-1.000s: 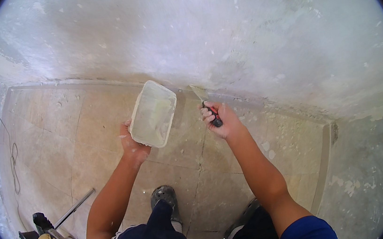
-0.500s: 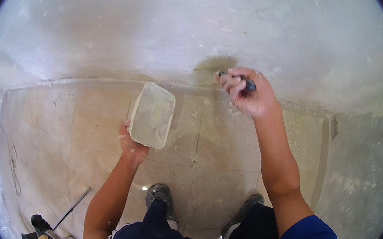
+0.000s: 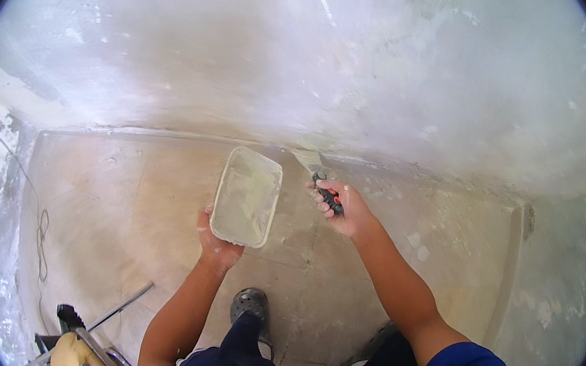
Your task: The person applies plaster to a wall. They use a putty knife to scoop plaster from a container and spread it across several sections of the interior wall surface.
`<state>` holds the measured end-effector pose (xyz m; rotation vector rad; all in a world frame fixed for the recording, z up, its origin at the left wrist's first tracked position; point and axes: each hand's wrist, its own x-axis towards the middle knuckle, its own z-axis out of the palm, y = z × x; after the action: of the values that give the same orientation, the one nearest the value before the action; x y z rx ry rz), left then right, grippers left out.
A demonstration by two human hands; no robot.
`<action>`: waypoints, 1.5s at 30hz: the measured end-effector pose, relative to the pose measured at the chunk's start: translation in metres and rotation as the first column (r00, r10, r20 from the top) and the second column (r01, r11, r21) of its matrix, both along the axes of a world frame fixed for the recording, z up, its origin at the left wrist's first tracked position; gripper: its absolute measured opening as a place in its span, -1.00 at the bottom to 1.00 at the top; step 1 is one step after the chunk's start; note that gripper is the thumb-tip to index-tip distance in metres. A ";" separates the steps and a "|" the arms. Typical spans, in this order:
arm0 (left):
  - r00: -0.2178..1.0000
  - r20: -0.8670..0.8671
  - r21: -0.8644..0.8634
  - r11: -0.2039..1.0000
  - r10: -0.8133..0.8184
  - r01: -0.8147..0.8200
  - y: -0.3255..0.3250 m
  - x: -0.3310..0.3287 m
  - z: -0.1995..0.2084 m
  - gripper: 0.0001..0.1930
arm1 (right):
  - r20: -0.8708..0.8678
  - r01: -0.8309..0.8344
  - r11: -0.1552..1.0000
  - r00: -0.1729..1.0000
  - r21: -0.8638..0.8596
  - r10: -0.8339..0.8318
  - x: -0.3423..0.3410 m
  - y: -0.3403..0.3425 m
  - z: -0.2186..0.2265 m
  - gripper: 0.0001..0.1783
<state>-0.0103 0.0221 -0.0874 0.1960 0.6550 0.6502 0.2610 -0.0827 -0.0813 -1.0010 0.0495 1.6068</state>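
Observation:
My left hand (image 3: 216, 241) is closed around the near left side of a whitish rectangular plastic tub (image 3: 245, 197). Pale putty-like paste coats the inside of the tub, which is tilted toward me. In my right hand (image 3: 339, 206) is a putty knife (image 3: 323, 184), gripped by its black and red handle. Its flat blade points away from me, close to the foot of the plastered wall (image 3: 365, 52); whether it touches the wall I cannot tell. The knife is just to the right of the tub, apart from it. Pale smears mark the fingers of my right hand.
Dusty beige floor tiles (image 3: 157, 198) run up to the wall. A thin cable (image 3: 43, 244) lies along the left side. At the lower left stands a metal-framed object (image 3: 99, 357) with a tan, worn cover. My grey clog (image 3: 249, 305) is on the floor below the tub.
My right hand has come down and left, turning the knife so its blade shows beside the tub. The tub sits slightly lower and further right in view. The view itself has shifted.

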 end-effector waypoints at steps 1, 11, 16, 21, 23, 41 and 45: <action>1.000 -0.016 0.007 1.000 -0.004 0.004 -0.005 -0.004 0.002 -0.39 | -0.056 -0.006 1.000 0.998 0.003 0.006 0.002 0.005 -0.005 -0.66; 1.000 0.007 -0.008 1.000 0.010 -0.010 -0.050 -0.002 0.015 -0.36 | -0.147 -0.044 0.993 0.987 0.106 0.059 0.000 0.020 -0.016 -0.72; 1.000 0.003 0.007 1.000 0.027 -0.027 -0.063 0.013 0.024 -0.38 | -0.112 -0.003 0.995 0.994 0.104 0.014 -0.008 0.028 -0.021 -0.79; 0.996 0.002 -0.039 0.996 0.087 -0.086 -0.064 0.009 0.028 -0.38 | -0.106 0.005 0.995 0.994 0.102 0.006 -0.013 0.026 -0.024 -0.83; 0.995 0.012 -0.040 0.994 0.101 -0.100 -0.063 0.005 0.028 -0.40 | -0.103 0.008 0.995 0.995 0.098 0.002 -0.014 0.025 -0.023 -0.82; 0.996 0.063 -0.028 0.998 0.066 -0.064 -0.036 -0.012 0.015 -0.42 | -0.081 0.203 0.962 0.978 0.185 -0.190 -0.013 0.028 0.008 -0.89; 0.995 0.099 -0.021 1.000 0.006 -0.004 -0.029 -0.011 0.020 -0.43 | 0.019 0.183 0.966 0.982 0.180 -0.190 -0.010 0.015 0.032 -0.89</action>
<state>-0.0214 -0.0070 -0.0675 0.1415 0.5665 0.6537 0.2514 -0.0681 -0.0491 -0.8603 -0.0233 1.3949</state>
